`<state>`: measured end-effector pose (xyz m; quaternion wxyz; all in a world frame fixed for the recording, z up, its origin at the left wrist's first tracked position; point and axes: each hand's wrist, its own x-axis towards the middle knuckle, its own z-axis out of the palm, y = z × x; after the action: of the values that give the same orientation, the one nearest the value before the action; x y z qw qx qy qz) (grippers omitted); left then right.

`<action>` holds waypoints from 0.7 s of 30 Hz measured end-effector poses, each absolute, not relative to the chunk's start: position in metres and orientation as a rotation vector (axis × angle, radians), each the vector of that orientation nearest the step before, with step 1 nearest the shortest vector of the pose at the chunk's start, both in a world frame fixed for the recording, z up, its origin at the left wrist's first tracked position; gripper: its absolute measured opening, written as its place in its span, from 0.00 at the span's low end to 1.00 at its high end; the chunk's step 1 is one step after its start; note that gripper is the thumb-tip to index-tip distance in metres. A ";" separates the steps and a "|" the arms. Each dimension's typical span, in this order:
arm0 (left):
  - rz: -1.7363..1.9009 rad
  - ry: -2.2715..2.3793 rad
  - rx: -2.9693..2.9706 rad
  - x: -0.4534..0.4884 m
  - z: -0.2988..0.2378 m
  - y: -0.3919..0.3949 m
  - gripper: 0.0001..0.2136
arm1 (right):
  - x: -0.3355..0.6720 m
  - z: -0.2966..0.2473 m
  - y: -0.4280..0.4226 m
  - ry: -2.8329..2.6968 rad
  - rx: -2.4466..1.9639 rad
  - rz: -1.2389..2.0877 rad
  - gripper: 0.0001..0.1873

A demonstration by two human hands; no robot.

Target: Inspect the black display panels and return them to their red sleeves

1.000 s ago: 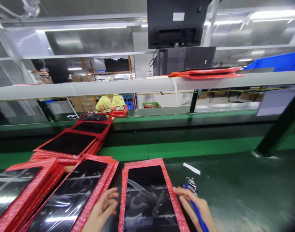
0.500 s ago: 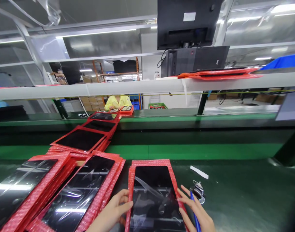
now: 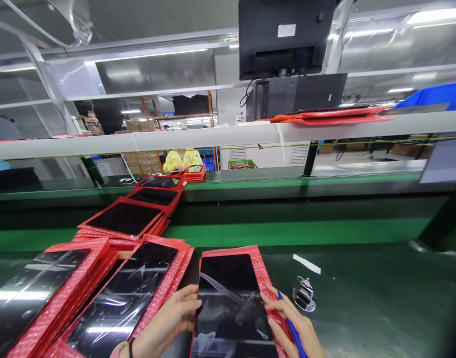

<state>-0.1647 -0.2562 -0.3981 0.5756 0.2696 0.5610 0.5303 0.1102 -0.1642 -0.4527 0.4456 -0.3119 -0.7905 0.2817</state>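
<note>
In front of me a black glass screen panel point(image 3: 229, 298) with clear film lies on a red bubble-wrap sheet point(image 3: 256, 261). My left hand point(image 3: 181, 311) grips the panel's left edge, thumb at the rim and other fingers curled beside it. Against the right border of the bubble wrap rest the fingertips of my right hand point(image 3: 291, 323). A blue pen point(image 3: 292, 323) is tucked between that hand's fingers. Just beyond it are a shiny metal and black clip point(image 3: 304, 293) and a white paper strip point(image 3: 306, 264).
Stacks of similar panels on red bubble wrap point(image 3: 164, 293) fill the left of the dark green bench point(image 3: 369, 298). More stacks run toward a person in yellow point(image 3: 183, 159) at the far side. A white shelf rail point(image 3: 198, 136) crosses above, with a monitor point(image 3: 285, 40) over it.
The panel has slid slightly left over its red bubble wrap, so more of the right border shows. Both hands have moved a little left and up with it.
</note>
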 end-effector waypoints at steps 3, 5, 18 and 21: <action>1.308 1.326 0.650 -0.159 -0.387 -0.254 0.13 | 0.110 -0.455 -0.165 -1.925 -0.787 0.761 0.06; 1.375 1.317 0.662 -0.151 -0.377 -0.252 0.15 | 0.111 -0.456 -0.165 -1.914 -0.790 0.813 0.06; 1.534 1.376 0.628 -0.218 -0.375 -0.266 0.33 | 0.119 -0.478 -0.150 -1.711 -0.774 1.008 0.15; 1.576 1.577 0.681 -0.278 -0.359 -0.283 0.26 | 0.122 -0.473 -0.149 -1.664 -0.813 1.055 0.16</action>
<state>-0.2775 -0.2828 -0.3594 0.3944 0.2684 0.6216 0.6212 0.1223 -0.1493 -0.4727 0.4840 -0.3340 -0.6831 0.4331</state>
